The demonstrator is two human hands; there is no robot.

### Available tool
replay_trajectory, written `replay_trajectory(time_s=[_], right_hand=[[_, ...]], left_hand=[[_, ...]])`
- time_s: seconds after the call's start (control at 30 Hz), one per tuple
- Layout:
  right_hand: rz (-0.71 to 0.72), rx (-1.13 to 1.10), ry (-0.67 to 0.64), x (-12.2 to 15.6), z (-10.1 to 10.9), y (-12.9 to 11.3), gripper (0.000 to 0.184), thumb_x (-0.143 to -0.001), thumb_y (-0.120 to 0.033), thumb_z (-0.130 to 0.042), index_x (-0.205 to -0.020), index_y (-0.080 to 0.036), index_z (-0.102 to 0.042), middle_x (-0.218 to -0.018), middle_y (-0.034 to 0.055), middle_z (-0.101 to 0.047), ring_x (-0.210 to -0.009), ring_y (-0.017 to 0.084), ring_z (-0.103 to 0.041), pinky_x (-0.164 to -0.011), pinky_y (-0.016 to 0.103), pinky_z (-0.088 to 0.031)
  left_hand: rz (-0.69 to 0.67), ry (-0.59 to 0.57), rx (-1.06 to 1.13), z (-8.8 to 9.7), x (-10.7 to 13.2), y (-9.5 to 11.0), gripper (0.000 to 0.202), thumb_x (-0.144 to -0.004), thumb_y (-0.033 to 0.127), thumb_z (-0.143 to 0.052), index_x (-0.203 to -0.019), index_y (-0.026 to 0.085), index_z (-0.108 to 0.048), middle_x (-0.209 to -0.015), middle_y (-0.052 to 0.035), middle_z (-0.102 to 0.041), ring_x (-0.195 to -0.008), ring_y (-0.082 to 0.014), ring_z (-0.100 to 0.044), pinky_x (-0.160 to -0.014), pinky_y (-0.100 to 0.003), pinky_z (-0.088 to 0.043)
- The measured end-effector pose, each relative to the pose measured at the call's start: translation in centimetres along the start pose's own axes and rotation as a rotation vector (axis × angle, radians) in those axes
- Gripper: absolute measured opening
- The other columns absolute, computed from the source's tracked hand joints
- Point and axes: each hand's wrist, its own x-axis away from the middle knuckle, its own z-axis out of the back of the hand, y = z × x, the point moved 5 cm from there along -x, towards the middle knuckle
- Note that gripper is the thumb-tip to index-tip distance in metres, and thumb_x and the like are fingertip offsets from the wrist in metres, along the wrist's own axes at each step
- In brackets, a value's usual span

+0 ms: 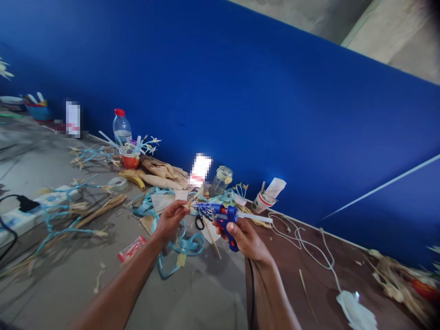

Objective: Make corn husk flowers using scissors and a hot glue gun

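Observation:
In the middle of the head view my right hand (248, 237) is wrapped round the handle of a blue hot glue gun (223, 217). A white glue stick (256, 217) juts from its rear, and its nozzle points left. My left hand (173, 217) pinches a small pale, dried-husk-like piece (188, 206) right at the nozzle; whether the two touch I cannot tell. Light blue ribbon (187, 245) lies in loops below and behind my left hand. Black-handled scissors (199, 223) lie partly hidden under the gun.
A power strip (37, 211) and blue-wrapped stems (51, 233) lie at left. Behind stand a red cup (129, 161), a bottle (122, 126), a jar (222, 181) and a white cup (263, 201). White cable (314, 250) trails at right. A blue partition (240, 91) borders the table.

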Motion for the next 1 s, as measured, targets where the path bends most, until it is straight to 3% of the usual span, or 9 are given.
replay_trajectory(time_s=[0.4, 1.0], right_hand=[[-0.034, 0.106, -0.015, -0.13, 0.16, 0.61, 0.060, -0.080, -0.070, -0.047, -0.087, -0.014, -0.068, -0.071, 0.0053, -0.059, -0.058, 0.012, -0.048, -0.051, 0.024, -0.038], [-0.038, 0.111, -0.032, -0.14, 0.12, 0.73, 0.063, -0.081, -0.070, -0.046, -0.091, -0.012, -0.068, -0.070, 0.0041, -0.057, -0.057, 0.010, -0.046, -0.050, 0.022, -0.037]], left_hand=[[0.086, -0.008, 0.094, -0.09, 0.04, -0.31, 0.041, -0.047, 0.043, -0.085, -0.075, 0.018, -0.067, -0.066, 0.0005, -0.068, -0.062, -0.0135, -0.060, -0.063, -0.025, -0.047], [0.068, 0.012, 0.066, -0.01, 0.04, -0.03, 0.043, -0.047, 0.044, -0.085, -0.076, 0.018, -0.066, -0.067, 0.0006, -0.068, -0.062, -0.0139, -0.062, -0.063, -0.027, -0.048]])
